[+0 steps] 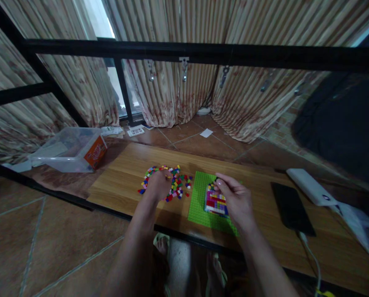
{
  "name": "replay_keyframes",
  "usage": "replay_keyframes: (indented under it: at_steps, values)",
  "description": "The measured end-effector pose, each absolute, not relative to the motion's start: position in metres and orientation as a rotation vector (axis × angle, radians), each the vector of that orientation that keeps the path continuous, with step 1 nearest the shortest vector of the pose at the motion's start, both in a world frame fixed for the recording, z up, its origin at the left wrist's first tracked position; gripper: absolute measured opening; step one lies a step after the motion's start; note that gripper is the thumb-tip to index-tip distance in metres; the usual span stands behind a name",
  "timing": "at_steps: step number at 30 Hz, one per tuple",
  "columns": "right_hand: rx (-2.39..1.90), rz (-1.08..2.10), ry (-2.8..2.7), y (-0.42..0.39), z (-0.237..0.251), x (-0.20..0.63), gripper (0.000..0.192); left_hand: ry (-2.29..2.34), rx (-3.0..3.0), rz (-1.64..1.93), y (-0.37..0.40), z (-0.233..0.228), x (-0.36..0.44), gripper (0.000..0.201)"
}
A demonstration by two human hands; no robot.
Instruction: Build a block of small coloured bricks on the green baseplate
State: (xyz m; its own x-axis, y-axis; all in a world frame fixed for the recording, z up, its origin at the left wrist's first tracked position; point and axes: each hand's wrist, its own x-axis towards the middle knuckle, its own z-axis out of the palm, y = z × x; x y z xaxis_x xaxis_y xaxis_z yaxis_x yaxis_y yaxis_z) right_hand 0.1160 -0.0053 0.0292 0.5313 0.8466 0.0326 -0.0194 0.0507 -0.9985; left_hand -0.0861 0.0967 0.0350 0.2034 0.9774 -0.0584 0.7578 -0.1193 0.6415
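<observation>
My left hand [159, 185] reaches down into a loose pile of small colourful toy bricks [175, 190] on the wooden table. Its fingers bend away under the back of the hand, so their grip is hidden. A green baseplate [197, 202] lies to the right of the pile. On the plate stands a block built of many-coloured bricks [215, 203], with rows of pink, red, yellow, purple and white. Over its far edge, my right hand [236, 198] pinches a small dark toy brick [216, 179] between thumb and forefinger.
A black phone [292, 208] with a cable lies on the right of the table [119, 177], beside a white power bank [308, 186]. A clear plastic bin [73, 154] with an orange label sits on the tiled floor at left. A black rail and striped curtains stand behind.
</observation>
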Motion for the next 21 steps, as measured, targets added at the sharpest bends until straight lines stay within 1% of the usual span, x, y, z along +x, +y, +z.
replay_keyframes:
  at_steps: [3,7,11,13,17,21]
  values:
    - [-1.488,0.650,-0.848,-0.018,0.030,0.141,0.032,1.700,2.035,0.315,0.098,0.036,-0.086,0.034]
    - [-1.628,0.569,-0.978,-0.029,0.023,0.159,0.027,1.773,2.102,0.170,0.099,0.036,-0.084,0.037]
    - [-1.706,0.555,-1.123,-0.032,0.012,0.163,0.023,1.825,2.129,0.243,0.097,0.038,-0.079,0.034]
    - [-1.693,0.495,-1.190,-0.030,0.007,0.162,0.020,1.797,2.149,0.304,0.094,0.040,-0.073,0.033]
    - [-1.662,0.361,-1.191,-0.024,0.000,0.162,0.016,1.532,2.145,0.477,0.084,0.041,-0.053,0.030]
    - [-1.655,0.381,-1.086,-0.018,-0.007,0.164,0.016,1.250,2.119,0.553,0.073,0.036,-0.028,0.028]
